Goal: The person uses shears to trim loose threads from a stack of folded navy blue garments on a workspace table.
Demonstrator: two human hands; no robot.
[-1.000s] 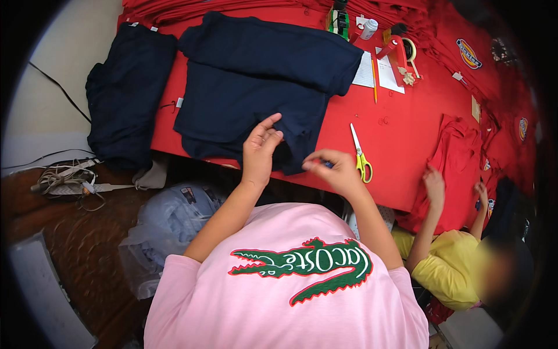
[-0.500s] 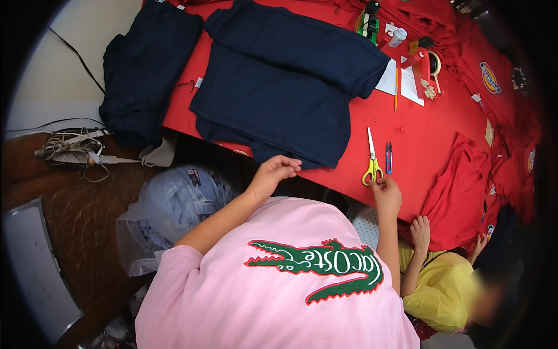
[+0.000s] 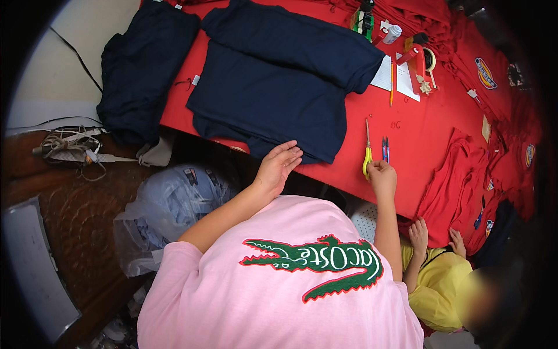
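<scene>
A dark navy folded garment (image 3: 273, 93) lies on the red-covered table (image 3: 378, 134) in front of me. At its near edge is my left hand (image 3: 280, 167), open, its fingers stretched over the cloth's border. My right hand (image 3: 382, 177) is closed on the handle of yellow-handled scissors (image 3: 368, 152). Their blades point away from me, and the scissors stand tilted on edge. Just right of them lie small blue thread snips (image 3: 385, 149), apart from my hand.
Another navy garment (image 3: 142, 70) hangs over the table's left end. White papers, a pencil (image 3: 392, 87) and a red tape dispenser (image 3: 419, 64) sit far right. Beside me, a person in yellow (image 3: 439, 285) handles a red garment (image 3: 453, 180). A clear bag of clothes (image 3: 174, 203) stands below left.
My right hand has taken hold of the scissors and turned them from flat onto their edge. My left hand's fingers have straightened and reached a little farther over the navy garment's edge.
</scene>
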